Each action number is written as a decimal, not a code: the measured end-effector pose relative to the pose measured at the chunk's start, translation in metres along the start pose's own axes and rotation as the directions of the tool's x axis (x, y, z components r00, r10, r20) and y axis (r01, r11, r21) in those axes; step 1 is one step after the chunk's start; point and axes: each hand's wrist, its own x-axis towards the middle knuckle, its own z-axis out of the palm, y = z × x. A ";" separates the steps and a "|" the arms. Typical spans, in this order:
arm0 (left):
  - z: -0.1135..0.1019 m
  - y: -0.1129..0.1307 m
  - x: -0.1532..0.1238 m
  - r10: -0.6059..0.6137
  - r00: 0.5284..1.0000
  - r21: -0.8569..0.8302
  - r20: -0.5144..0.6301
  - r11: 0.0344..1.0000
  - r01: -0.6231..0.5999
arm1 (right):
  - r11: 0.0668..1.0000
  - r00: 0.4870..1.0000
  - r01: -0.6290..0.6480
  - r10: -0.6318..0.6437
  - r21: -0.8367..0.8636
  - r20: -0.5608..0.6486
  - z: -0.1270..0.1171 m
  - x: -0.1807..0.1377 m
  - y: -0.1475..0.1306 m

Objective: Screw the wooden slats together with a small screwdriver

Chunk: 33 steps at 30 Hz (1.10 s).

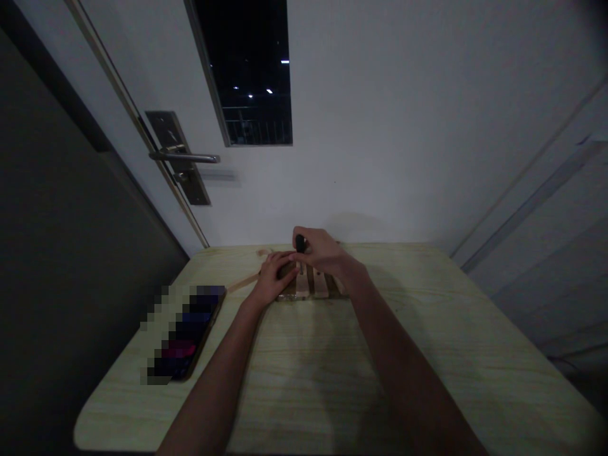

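Note:
A small wooden assembly of slats lies at the far middle of the pale wooden table. My left hand rests on its left end, fingers curled over the wood and holding it down. Just above the piece, my right hand is closed round a black tool handle held upright, its tip pointing down into the wood; it looks like a screwdriver. A loose thin wooden strip lies left of my left hand.
A phone with a lit screen lies near the table's left edge. Behind the table is a white door with a metal lever handle and a dark window pane. A dark wall stands at left.

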 end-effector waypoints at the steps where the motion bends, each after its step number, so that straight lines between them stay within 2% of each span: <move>1: 0.000 0.000 0.000 -0.002 1.000 0.004 0.000 1.000 0.002 | 1.000 1.000 0.018 -0.018 0.025 -0.001 0.000 0.000 0.000; 6: 0.001 -0.001 0.001 0.009 1.000 0.006 -0.003 1.000 -0.009 | 0.991 0.998 0.052 -0.056 0.126 0.032 0.003 0.000 0.004; 13: 0.001 -0.002 0.001 0.003 1.000 0.001 -0.011 1.000 -0.003 | 0.975 0.977 0.097 -0.132 0.202 0.168 -0.002 -0.003 0.002; 18: -0.001 0.001 0.001 0.006 1.000 0.001 -0.005 1.000 -0.006 | 0.981 0.993 0.018 -0.041 0.195 0.114 -0.005 -0.005 -0.001; 26: 0.000 0.000 0.001 -0.031 0.999 -0.004 0.006 1.000 0.031 | 0.998 0.999 0.042 -0.044 0.050 0.032 -0.003 0.000 -0.001; 33: -0.001 0.003 0.000 -0.012 1.000 0.004 0.007 1.000 0.012 | 0.980 0.993 0.082 -0.097 0.183 0.071 -0.006 -0.003 0.002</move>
